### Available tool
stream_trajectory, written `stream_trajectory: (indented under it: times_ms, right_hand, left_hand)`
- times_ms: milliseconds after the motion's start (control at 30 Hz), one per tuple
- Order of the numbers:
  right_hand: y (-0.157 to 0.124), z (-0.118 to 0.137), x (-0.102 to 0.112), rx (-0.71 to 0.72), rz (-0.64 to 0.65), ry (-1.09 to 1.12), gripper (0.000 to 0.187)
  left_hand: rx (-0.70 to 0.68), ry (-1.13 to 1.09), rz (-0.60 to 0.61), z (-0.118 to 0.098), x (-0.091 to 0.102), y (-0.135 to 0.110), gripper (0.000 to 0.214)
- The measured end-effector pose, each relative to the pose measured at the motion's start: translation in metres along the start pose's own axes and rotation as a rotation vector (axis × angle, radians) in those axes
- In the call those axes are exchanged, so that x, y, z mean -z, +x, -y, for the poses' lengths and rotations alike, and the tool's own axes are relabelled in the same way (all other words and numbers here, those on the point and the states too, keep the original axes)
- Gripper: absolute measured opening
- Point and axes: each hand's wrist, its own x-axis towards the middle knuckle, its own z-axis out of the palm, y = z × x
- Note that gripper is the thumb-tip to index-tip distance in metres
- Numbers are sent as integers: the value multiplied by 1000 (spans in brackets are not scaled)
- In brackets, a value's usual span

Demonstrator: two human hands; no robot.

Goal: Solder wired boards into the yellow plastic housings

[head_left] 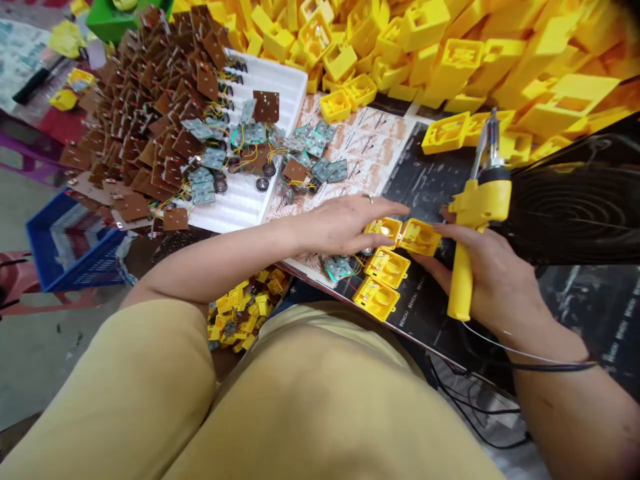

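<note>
Beyond the left hand's forearm, far to its left, a blue basket (70, 250) sits below bench height, while brown boards (150, 127) lie heaped at the edge of a white foam tray (287, 80). Green circuit boards (320, 143) with thin wires lie just past the knuckles. The left hand (337, 223), half curled, has finger and thumb at opposite sides of an open yellow case (421, 237), which lies directly off its fingertips. The case's long axis runs from that hand toward the other, its two shallow halves edge to edge, so neither hand is clearly nearer. Two more open cases (387, 268) lie just bodyward, close under it. The right hand (495, 280), loosely bent, meets the far half at its fingertips and carries a yellow hand tool (473, 207) across the palm, tip pointing away from the body; its hidden fingers make the grip hard to read. The tool stands over the right-hand approach. Past it, a mound of yellow housings (430, 53) rises.
</note>
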Motion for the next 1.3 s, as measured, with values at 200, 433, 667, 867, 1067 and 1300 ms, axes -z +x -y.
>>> stream_trajectory:
  times_ms: [200,433,667,867,1067,1300]
  right_hand:
    - [-11,7,20,-64,-24,47,50]
    - [-2,23,13,-113,-89,83,37]
    - [26,33,2,-120,-83,91,42]
    - [35,30,-10,-155,9,164,47]
    - [48,27,-20,-238,-8,306,50]
    - [80,50,-34,-249,-142,359,53]
  left_hand:
    - [211,305,-258,39,69,-74,30]
    - [201,318,-135,77,52,-96,29]
    - [201,-12,-589,55,94,-29,14]
    - [216,-190,-518,46,90,5,8]
    - [359,-556,-523,47,72,22,20]
    - [474,-665,-500,29,56,34,28]
